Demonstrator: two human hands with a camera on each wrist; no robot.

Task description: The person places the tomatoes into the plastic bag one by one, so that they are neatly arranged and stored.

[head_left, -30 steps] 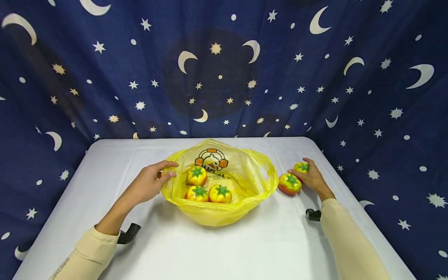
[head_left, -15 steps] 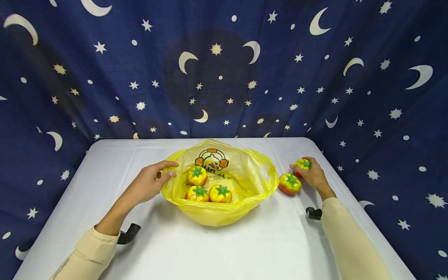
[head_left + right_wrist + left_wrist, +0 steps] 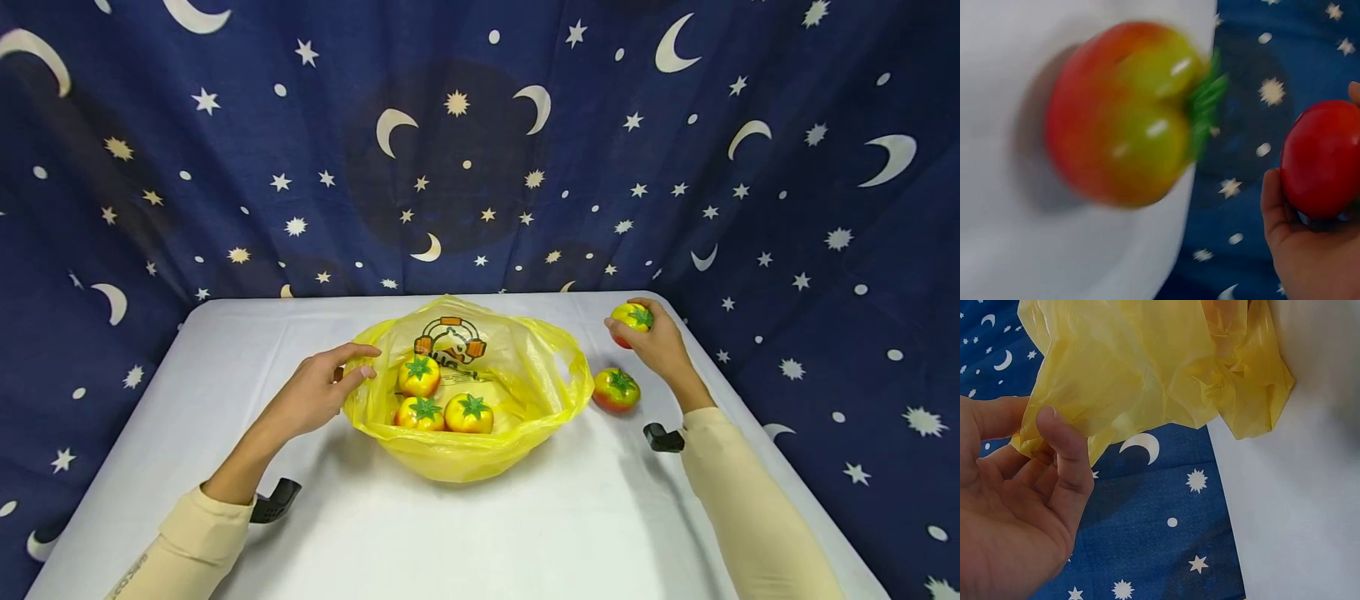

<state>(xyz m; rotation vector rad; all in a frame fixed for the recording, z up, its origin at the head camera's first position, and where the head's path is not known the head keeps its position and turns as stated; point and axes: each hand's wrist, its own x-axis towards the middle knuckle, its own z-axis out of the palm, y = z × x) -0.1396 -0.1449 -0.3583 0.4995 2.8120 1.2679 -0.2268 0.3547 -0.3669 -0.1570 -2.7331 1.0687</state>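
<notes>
A yellow plastic bag [image 3: 468, 460] stands on the white table with its mouth spread wide. Inside lie an upper tomato [image 3: 418, 376], a lower left tomato [image 3: 418, 413] and a lower right tomato [image 3: 468, 414], red-yellow with green leaf tops. At the bag's left rim, my left hand [image 3: 315, 396] holds the plastic with curled fingers, as the left wrist view shows. My right hand [image 3: 663, 343] grips another tomato [image 3: 628, 317] above the table's back right part; its red underside faces the right wrist camera. Below that hand a further tomato [image 3: 1125, 119] rests on the table, beside the bag.
The white-covered table [image 3: 465, 542] ends at a dark blue curtain [image 3: 465, 208] with moons and stars, hanging behind and at both sides. Black wrist cameras sit under both wrists, the left camera [image 3: 276, 501] and the right camera [image 3: 663, 437].
My right hand has lifted a tomato off the table, up and slightly left, away from the one left standing there. My left hand and the bag stay in place.
</notes>
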